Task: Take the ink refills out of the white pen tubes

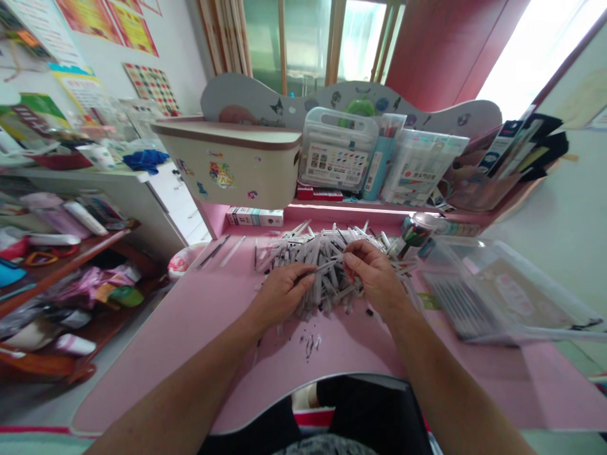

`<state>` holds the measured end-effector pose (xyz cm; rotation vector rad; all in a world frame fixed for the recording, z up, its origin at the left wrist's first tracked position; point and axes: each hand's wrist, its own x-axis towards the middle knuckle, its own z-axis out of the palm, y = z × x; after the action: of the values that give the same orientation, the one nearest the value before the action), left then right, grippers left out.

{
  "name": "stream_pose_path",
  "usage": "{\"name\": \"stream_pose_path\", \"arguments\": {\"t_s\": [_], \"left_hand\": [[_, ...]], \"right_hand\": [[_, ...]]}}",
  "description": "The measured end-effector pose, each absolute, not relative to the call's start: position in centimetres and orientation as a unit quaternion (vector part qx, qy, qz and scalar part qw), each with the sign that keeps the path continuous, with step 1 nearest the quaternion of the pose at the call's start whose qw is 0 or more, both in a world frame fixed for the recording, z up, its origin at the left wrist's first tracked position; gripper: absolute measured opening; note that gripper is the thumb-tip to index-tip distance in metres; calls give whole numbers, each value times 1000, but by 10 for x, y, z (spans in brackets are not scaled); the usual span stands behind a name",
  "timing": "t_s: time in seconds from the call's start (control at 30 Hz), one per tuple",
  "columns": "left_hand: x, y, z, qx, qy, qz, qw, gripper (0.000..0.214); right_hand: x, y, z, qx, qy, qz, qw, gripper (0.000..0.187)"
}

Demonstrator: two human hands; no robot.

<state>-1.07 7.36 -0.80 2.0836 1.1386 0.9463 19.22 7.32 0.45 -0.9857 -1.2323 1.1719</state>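
Observation:
Over a heap of white and dark pen parts (327, 287) on the pink desk (175, 354), my two hands hold a slim pale pen (328, 265) between them. My left hand (284, 291) pinches its left end between thumb and fingers. At the other end, the fingertips of my right hand (377, 275) are closed on it. Whether the pen is whole or only a barrel is too small to tell. Small dark and clear bits (310, 344) lie on the desk in front of the heap. Several separate pens (232, 251) lie to the left.
An open clear plastic case (497, 335) with a row of pens in it stands at right. Behind the heap are a jar of pens (417, 234) and a small box (256, 217). A cream bin (232, 167) and marker cases (339, 151) stand on the shelf above.

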Motion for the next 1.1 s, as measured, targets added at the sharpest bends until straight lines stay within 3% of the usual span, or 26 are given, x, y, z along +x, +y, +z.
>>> {"name": "stream_pose_path", "arguments": {"t_s": [0.5,0.87,1.1], "left_hand": [[-7,70,-9,811,404,335,258,27],[-2,63,-16,836,416,330,134,27],[1,62,-14,830,405,343,173,26]], "right_hand": [[192,67,-2,-421,-579,509,479,19],[189,64,-4,-443,-563,506,480,19],[189,63,3,-447,-558,512,477,20]]}}
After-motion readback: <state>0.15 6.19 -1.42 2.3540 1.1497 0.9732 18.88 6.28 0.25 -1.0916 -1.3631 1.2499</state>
